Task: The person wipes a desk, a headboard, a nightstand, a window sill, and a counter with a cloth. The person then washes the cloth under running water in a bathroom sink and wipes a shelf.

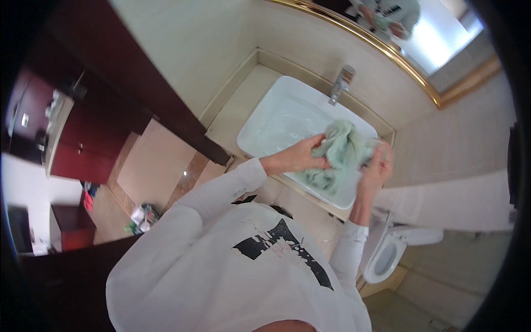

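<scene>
A pale green cloth [344, 150] hangs bunched over a white rectangular sink basin [276, 119]. My left hand [303, 155] grips the cloth on its left side. On the other side my right hand [377, 169] clutches it too. Both forearms wear white sleeves and reach up from my white printed shirt. A chrome faucet [340, 84] stands at the far edge of the basin, beyond the cloth.
A gold-framed mirror [420, 50] hangs above the beige counter [238, 110] and reflects a person holding the cloth. A white toilet [390, 252] sits at lower right. A dark red door [105, 66] and cabinets stand left, with small items on the floor [141, 217].
</scene>
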Action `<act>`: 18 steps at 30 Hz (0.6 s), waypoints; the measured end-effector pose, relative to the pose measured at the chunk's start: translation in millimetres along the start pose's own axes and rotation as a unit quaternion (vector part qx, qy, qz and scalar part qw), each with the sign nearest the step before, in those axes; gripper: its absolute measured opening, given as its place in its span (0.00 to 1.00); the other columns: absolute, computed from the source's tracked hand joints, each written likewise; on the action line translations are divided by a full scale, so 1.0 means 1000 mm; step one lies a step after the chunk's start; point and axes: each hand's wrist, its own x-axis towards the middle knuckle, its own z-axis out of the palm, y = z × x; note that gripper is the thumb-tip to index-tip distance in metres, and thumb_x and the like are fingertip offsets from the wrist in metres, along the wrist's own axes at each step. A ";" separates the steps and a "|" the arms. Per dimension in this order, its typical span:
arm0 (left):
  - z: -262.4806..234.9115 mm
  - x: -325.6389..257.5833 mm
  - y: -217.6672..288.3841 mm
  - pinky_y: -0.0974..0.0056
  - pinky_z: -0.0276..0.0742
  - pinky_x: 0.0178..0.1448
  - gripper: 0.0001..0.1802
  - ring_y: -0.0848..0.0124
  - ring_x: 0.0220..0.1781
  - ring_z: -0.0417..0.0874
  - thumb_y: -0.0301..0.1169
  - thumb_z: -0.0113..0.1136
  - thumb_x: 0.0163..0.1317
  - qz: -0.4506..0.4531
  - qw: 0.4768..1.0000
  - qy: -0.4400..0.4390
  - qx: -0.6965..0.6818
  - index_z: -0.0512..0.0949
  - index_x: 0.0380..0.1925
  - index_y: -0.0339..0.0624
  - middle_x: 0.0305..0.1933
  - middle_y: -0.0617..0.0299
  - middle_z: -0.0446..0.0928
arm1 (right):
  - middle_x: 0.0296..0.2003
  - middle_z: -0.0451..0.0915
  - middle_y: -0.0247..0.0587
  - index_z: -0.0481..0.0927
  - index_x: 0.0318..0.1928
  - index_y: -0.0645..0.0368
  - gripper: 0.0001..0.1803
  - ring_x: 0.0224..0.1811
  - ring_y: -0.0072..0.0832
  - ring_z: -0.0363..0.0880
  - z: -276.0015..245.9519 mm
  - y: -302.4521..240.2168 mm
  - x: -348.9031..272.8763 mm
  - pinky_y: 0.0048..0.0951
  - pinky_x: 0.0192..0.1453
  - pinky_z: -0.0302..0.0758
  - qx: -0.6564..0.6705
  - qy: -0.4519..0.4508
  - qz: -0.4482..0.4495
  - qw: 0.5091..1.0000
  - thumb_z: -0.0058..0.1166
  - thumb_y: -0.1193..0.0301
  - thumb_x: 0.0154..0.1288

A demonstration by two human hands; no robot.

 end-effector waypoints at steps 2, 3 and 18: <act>-0.014 -0.011 -0.002 0.64 0.64 0.64 0.30 0.66 0.59 0.71 0.35 0.58 0.63 -0.014 0.999 -0.025 0.016 0.64 0.63 0.37 0.59 0.53 0.72 | 0.35 0.77 0.34 0.76 0.45 0.60 0.11 0.34 0.21 0.76 -0.014 -0.023 0.014 0.25 0.36 0.77 0.181 0.110 -0.084 0.974 0.49 0.65 0.71; -0.034 -0.028 0.003 0.65 0.66 0.63 0.28 0.67 0.58 0.72 0.35 0.58 0.63 -0.040 0.998 -0.036 0.040 0.66 0.61 0.38 0.57 0.54 0.74 | 0.36 0.77 0.35 0.76 0.45 0.60 0.12 0.35 0.22 0.77 -0.021 -0.046 0.020 0.26 0.38 0.77 0.184 0.099 -0.097 0.973 0.49 0.65 0.71; -0.112 -0.117 0.170 0.63 0.60 0.65 0.67 0.66 0.66 0.65 0.30 0.73 0.47 -0.013 0.925 -0.184 -0.332 0.26 0.71 0.57 0.69 0.52 0.61 | 0.46 0.77 0.40 0.74 0.51 0.61 0.19 0.47 0.27 0.75 0.151 -0.137 -0.047 0.33 0.51 0.75 0.246 -0.140 -0.100 0.954 0.47 0.59 0.70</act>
